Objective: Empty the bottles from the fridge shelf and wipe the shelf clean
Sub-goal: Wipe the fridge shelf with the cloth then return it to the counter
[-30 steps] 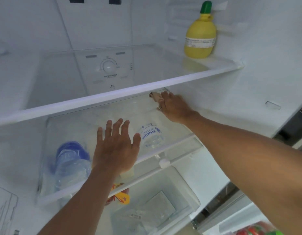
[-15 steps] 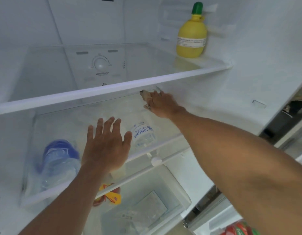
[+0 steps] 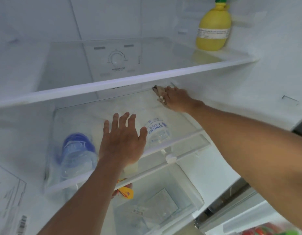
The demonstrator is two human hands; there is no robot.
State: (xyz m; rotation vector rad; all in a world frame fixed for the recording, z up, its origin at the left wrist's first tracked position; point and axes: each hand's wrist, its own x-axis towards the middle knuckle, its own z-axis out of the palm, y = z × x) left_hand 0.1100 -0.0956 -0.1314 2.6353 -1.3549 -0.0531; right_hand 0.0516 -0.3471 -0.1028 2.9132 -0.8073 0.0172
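Right grip (image 3: 176,99) bunched on cloth (image 3: 157,90) at glass shelf (image 3: 163,114) back corner; left grip (image 3: 123,139) splayed flat.

lemon-shaped bottle (image 3: 213,29): yellow, green cap
water bottle (image 3: 157,132): clear, blue lettering
large bottle (image 3: 77,153): blue-tinted
cloth (image 3: 159,92): greyish-beige
shelf (image 3: 185,141): clear, white trim

- Fridge interior: white back wall (image 3: 104,19) with vertical panel seams across the top of the frame; white right side wall (image 3: 274,78).
- Thermostat dial (image 3: 116,59) at upper centre, seen through the glass, with printed lettering below it.
- Upper glass shelf (image 3: 129,78) with a white front trim runs across the frame.
- Clear crisper drawer (image 3: 163,200) at lower centre.
- Printed label (image 3: 7,197) at lower left.
- Lighting: even, cool white.
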